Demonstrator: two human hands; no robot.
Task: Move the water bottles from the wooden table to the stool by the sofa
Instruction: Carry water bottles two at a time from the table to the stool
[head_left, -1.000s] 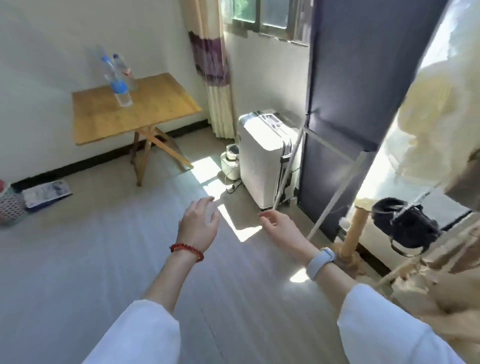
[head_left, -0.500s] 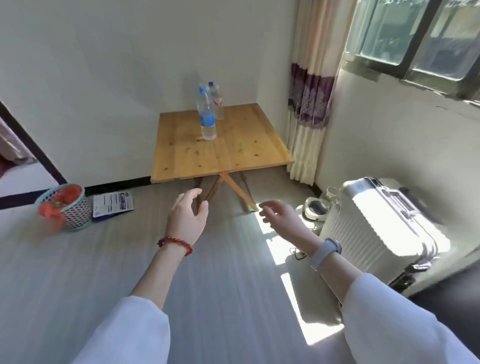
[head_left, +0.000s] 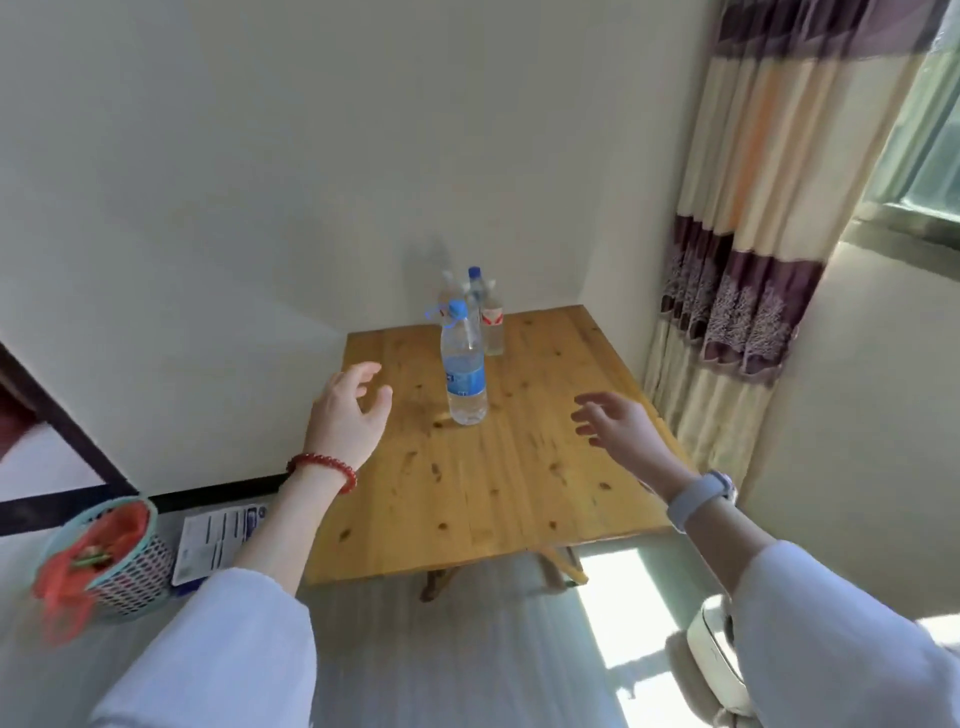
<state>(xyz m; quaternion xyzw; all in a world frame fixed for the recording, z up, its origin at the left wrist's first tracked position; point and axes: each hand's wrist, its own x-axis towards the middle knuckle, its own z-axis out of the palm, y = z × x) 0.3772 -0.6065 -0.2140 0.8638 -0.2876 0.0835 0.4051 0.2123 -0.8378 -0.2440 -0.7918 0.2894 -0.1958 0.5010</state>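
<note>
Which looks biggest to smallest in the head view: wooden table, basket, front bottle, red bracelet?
1. wooden table
2. basket, though it is nearer the camera, so its apparent size is inflated
3. front bottle
4. red bracelet

Basket against bottle is unsure in true size.

I see the wooden table (head_left: 498, 483) pushed into the corner of the room, its knotty plank top bare across the near half and its crossed legs showing beneath the front edge. Standing upright on it are the water bottles — a tall blue-capped bottle (head_left: 464, 366) nearest me, and behind it, close to the wall, a red-labelled bottle (head_left: 493, 327) with at least one more blurred bottle just beside it. The grey floor (head_left: 467, 649) carries the table, a mesh basket (head_left: 111, 558) and a printed sheet (head_left: 218, 540) by the wall — sunlight falls across its right side.
</note>
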